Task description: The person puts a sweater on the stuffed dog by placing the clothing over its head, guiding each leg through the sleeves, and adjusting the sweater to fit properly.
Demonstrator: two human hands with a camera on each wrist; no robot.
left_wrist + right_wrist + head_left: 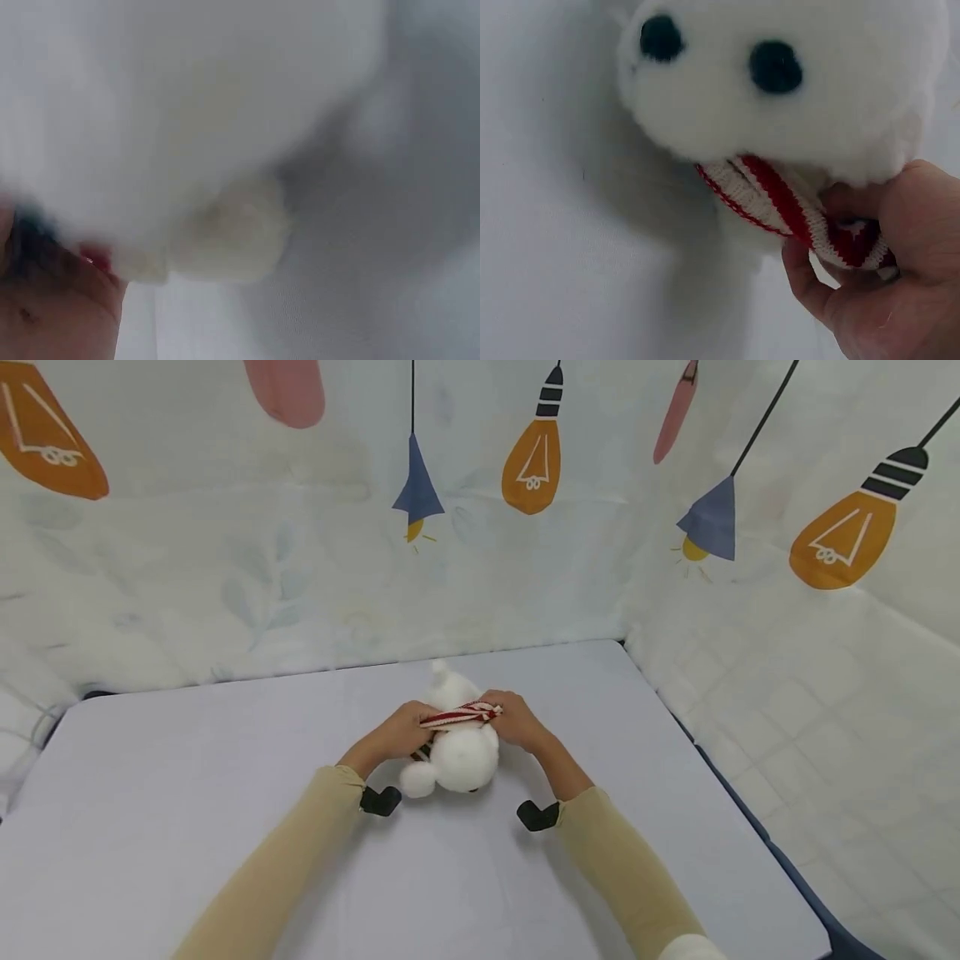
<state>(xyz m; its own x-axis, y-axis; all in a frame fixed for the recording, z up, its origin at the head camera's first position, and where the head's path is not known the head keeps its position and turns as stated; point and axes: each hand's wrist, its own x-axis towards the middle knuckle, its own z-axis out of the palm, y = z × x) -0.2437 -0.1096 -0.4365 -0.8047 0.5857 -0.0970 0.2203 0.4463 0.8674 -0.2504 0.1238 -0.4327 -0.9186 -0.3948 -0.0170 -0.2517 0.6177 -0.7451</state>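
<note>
Nearest the viewer, two arms in tan sleeves (pixel 285 860) reach forward over the pale table (pixel 150 827), each with a small black device at the wrist. At the middle of the table lies a white plush toy (pixel 459 752) with dark eyes, and both hands close on the red-and-white striped scarf (pixel 457 716) across it: the left hand (pixel 401 732) grips the scarf's left end, while the right hand (pixel 513 720) pinches its right end between curled fingers and thumb. Beyond the toy, a white backdrop (pixel 300 568) printed with orange bulbs and blue lamps stands behind the table and along its right side.
</note>
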